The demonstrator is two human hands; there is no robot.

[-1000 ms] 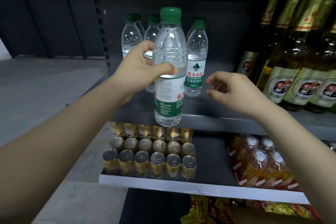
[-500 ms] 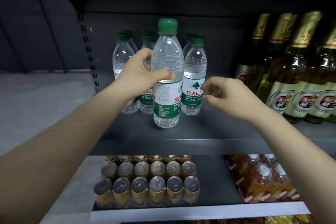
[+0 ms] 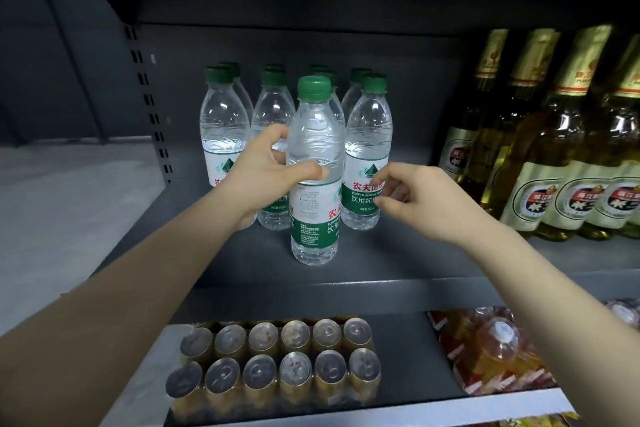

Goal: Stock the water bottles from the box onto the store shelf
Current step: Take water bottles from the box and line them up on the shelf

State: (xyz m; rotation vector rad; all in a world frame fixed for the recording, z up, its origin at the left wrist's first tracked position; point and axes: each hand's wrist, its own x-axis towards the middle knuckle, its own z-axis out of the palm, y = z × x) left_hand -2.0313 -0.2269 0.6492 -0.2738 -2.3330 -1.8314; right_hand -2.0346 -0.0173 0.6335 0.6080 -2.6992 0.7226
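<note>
My left hand grips a clear water bottle with a green cap and green label, thumb across its front. The bottle stands upright on the dark grey shelf, in front of several matching water bottles lined up behind it. My right hand hovers just right of the held bottle, fingers loosely curled and holding nothing, close to the label of the neighbouring bottle. The box is not in view.
Tall beer bottles with gold foil necks fill the right of the same shelf. On the lower shelf sit a shrink-wrapped pack of gold cans and wrapped orange drink bottles. A perforated upright bounds the shelf's left side.
The held bottle has come down from above the shelf edge and now stands on the shelf in front of the row. My right hand has stayed beside it.
</note>
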